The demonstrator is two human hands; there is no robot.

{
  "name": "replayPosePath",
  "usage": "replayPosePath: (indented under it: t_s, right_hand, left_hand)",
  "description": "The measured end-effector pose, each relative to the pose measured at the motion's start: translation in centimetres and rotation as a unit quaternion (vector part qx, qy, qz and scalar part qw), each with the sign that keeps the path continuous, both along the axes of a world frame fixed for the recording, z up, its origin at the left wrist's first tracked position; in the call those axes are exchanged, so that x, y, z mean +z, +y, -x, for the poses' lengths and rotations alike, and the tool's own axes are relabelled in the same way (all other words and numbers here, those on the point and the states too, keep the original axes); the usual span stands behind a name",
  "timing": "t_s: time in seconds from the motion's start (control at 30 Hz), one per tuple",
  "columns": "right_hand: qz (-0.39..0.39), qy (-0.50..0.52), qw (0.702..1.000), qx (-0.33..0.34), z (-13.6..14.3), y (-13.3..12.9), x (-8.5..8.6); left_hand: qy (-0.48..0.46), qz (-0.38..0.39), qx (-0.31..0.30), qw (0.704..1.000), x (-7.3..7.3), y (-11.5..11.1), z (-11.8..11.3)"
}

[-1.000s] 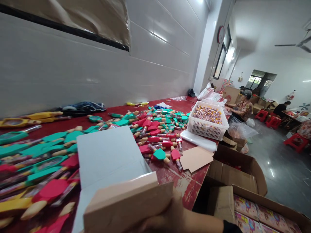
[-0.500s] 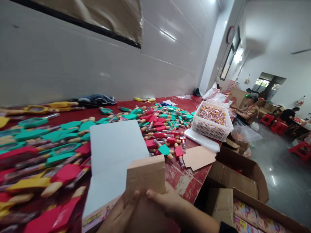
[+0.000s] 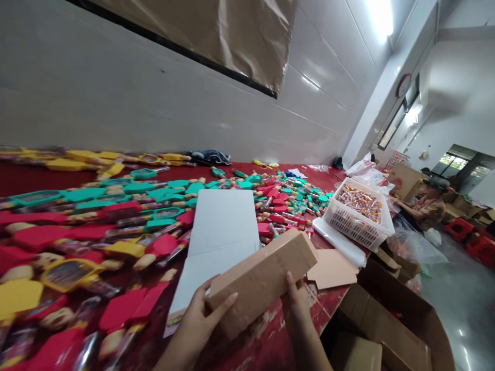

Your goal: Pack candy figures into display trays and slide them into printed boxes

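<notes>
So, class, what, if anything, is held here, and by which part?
A brown cardboard box: the left hand holds its left end, the right hand its near side toward the right end.

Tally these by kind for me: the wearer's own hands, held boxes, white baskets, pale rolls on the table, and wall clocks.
Own hands, left hand and right hand: 2
Brown box, held: 1
White basket: 1
Pale roll: 1
Wall clock: 1
Total: 6
</notes>
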State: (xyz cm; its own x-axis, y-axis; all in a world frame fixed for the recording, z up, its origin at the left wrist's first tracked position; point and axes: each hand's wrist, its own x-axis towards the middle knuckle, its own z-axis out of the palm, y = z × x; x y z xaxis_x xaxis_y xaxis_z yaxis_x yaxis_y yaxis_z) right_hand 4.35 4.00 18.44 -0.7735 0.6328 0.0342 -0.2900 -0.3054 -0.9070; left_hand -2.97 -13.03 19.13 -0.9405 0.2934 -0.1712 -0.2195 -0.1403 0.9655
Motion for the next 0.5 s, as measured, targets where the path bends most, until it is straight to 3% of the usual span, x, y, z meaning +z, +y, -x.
replayPosePath:
  t_s: [0.13,0.2,0.27,0.37,0.4,0.43,0.5]
  right_hand:
    - [-0.116,-0.046,0.984,-0.126,-0.4,3.9,0.6]
    - [-0.191,-0.069,0.974,-0.098,-0.4,5.3,1.4]
    - [-0.252,-0.062,0.964,-0.054,-0.5,5.6,2.2]
    - [-0.324,-0.075,0.935,-0.124,-0.8,3.8,2.9]
    - [-0.345,-0.095,0.927,-0.109,-1.0,2.8,3.0]
    - [-0.363,-0.119,0.923,-0.039,-1.2,1.6,2.9]
    - [-0.356,-0.147,0.899,0.209,-1.3,-1.0,2.4]
  left_hand:
    - [-0.029,-0.048,0.035,0.998,1.9,-1.3,-0.1]
    - [-0.038,-0.082,0.045,0.995,2.4,-1.9,-0.1]
    - [-0.045,-0.109,0.058,0.991,2.7,-2.4,0.0]
    - [-0.019,-0.134,0.139,0.981,3.1,-3.1,0.3]
    - [0.002,-0.131,0.170,0.977,3.1,-3.3,0.3]
    - [0.025,-0.116,0.196,0.973,2.9,-3.4,0.2]
    - [0.075,-0.063,0.206,0.974,1.9,-3.3,-0.5]
